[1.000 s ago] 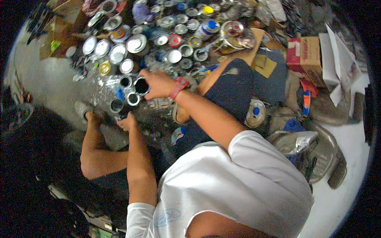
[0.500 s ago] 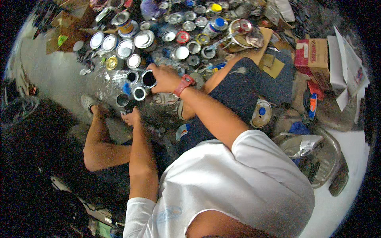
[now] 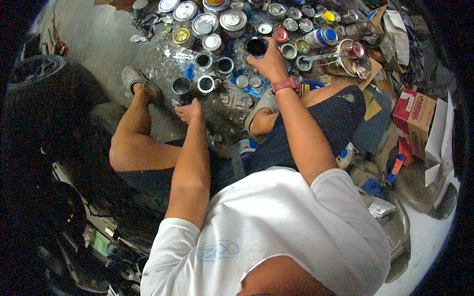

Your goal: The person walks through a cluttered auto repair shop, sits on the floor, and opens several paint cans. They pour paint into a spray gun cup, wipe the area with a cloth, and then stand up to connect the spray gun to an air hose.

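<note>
My right hand, with a red watch on its wrist, is closed around the side of an open can with a dark inside. Lower and to the left, my left hand has its fingers curled at the lower side of another open can, dark grey within. Part of that grip is hidden. Between the hands stand a silver-rimmed open can, a second dark open can and a third one. Two small round lids lie below the right hand's can.
Several closed tins, among them a large silver one and a yellow-topped one, crowd the far floor. A blue-capped can lies at the right. A red-and-brown carton stands far right, a tyre at the left.
My right hand has carried its dark-filled can rightward and away from the group of open cans. My left hand stays by the same can. The whole view has shifted.
</note>
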A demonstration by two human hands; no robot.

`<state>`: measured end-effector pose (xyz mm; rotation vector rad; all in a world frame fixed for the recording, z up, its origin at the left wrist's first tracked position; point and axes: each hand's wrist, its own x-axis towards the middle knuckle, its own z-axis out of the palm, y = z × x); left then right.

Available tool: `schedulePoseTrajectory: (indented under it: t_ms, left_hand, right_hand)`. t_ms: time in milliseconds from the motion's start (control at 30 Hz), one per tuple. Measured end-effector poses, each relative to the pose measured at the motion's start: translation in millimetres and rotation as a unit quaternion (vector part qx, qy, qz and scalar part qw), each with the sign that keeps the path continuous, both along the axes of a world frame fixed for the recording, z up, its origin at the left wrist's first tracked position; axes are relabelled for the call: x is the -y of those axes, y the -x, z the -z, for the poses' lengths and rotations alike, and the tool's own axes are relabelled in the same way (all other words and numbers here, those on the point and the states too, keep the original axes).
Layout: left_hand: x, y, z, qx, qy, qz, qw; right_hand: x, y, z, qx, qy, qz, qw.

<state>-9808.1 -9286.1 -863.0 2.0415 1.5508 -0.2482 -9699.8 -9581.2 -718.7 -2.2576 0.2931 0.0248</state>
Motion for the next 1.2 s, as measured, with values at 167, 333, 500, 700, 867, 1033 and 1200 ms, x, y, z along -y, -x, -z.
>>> schedulePoseTrajectory:
  t_ms: [167,333,500,700,867,1033,1200]
  left_hand:
    - [-4,2,12,0.020,0.032,-0.028,0.999]
    - [-13,6,29,0.053,0.063,-0.098,0.992]
    - [-18,4,29,0.022,0.084,-0.167,0.982]
    - [-42,6,59,0.058,0.132,-0.161,0.976]
    - [-54,9,70,0.009,0.122,-0.077,0.990]
    - [-54,20,71,-0.009,0.125,-0.049,0.991]
    - [-47,24,63,-0.048,0.119,-0.007,0.992]
  right_hand:
    - [9,7,7,0.039,-0.034,0.045,0.998]
    - [1,1,4,0.023,-0.009,0.039,0.999]
    - [-4,2,-2,-0.007,-0.022,0.028,0.999]
    - [-6,5,1,0.000,-0.017,0.026,1.000]
    - [-17,-5,8,0.017,0.011,0.025,0.999]
    - [-18,-3,11,-0.017,-0.032,0.033,0.999]
    - [-20,2,9,0.043,-0.018,0.005,0.999]
